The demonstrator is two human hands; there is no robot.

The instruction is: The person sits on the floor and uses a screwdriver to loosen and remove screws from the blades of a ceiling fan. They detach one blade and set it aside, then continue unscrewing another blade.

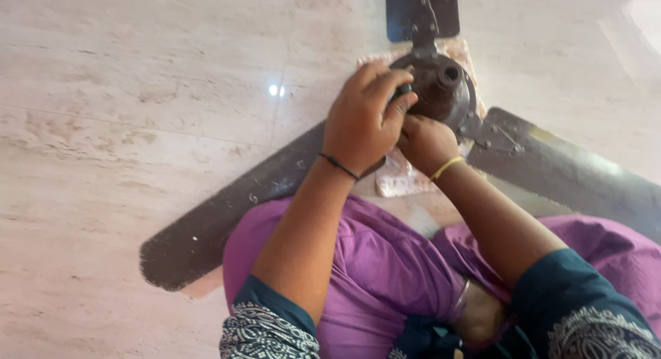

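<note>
Looking down at a dark ceiling fan [441,90] lying flat on a pale marble floor [138,125], round motor hub in the middle and three dusty blades sticking out. Left hand [361,118] draped over the near-left side of the hub, fingers [385,80] curled loosely and touching the housing, thumb pressed against the rim. Right hand [425,142] tucked just under and beside it, closed into a fist at the hub's lower edge, can't tell what's pinched inside, if anything. Thin black thread on the left wrist, yellow band on the right. Worn patterned cloth [399,180] poking out from under the hub. Purple clothing [385,262] over bent knees right below the fan
</note>
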